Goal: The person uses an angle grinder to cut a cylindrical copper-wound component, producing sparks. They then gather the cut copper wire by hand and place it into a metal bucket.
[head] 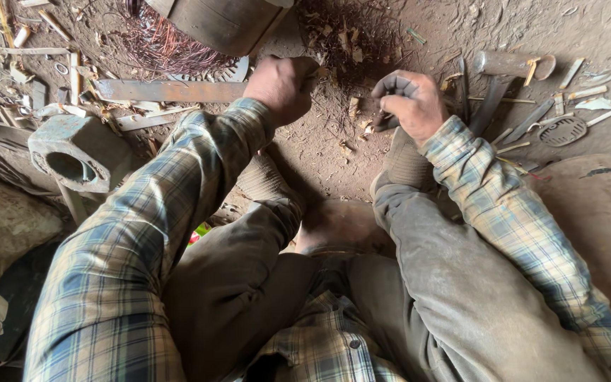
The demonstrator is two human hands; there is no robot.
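Copper wire lies in a loose, tangled heap, well left of the left hand, so much looks pulled out already. That hand's fingers are curled tight on a flat metal bar. The right hand pinches thin wire bits just under its fingertips; more remains.

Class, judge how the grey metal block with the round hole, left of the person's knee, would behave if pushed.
The grey metal block looks thick-walled and cast, so probably heavy. Its flat faces suggest it would slide, not roll. Dusty ground likely adds drag.
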